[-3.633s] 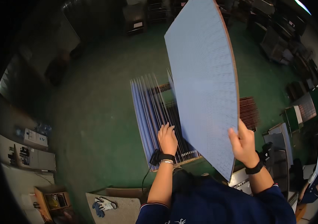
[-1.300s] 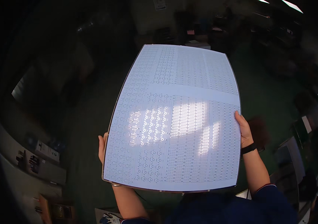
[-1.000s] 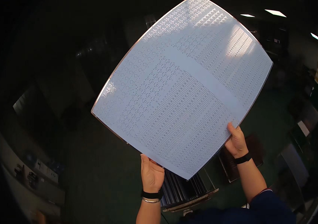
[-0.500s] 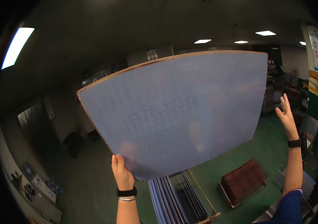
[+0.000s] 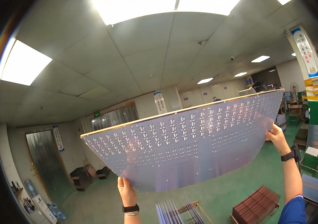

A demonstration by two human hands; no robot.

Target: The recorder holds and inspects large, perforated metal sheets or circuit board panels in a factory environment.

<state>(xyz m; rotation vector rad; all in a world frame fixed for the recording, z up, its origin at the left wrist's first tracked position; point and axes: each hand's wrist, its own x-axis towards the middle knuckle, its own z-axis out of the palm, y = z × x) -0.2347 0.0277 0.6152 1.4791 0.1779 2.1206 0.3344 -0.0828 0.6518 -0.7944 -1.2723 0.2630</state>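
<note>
A large, thin blue-grey panel (image 5: pixel 200 160) with a copper-coloured rim is held up in front of me, tilted. Light shows through its rows of small holes and slots. My left hand (image 5: pixel 127 193) grips its lower left edge, with the thumb on the near face. At the right edge my right hand (image 5: pixel 277 139) is closed on the panel, its far fingers hidden behind it. Both wrists wear black bands. Below the panel stands a rack of upright blue panels (image 5: pixel 168 212), partly cut off by the lower edge of the view.
On the green floor (image 5: pixel 110 201) to the right sits a rack of reddish-brown panels (image 5: pixel 256 205). Farther right are a stack of blue sheets (image 5: pixel 315 188) and a green-based pillar (image 5: pixel 317 112). A strip curtain (image 5: pixel 49 160) hangs at the left. Bright lamps (image 5: pixel 166 9) shine overhead.
My right hand has moved in and taken hold of the panel's right edge. The panel has tilted and now sits lower in view. More of the ceiling shows, and the picture is brighter.
</note>
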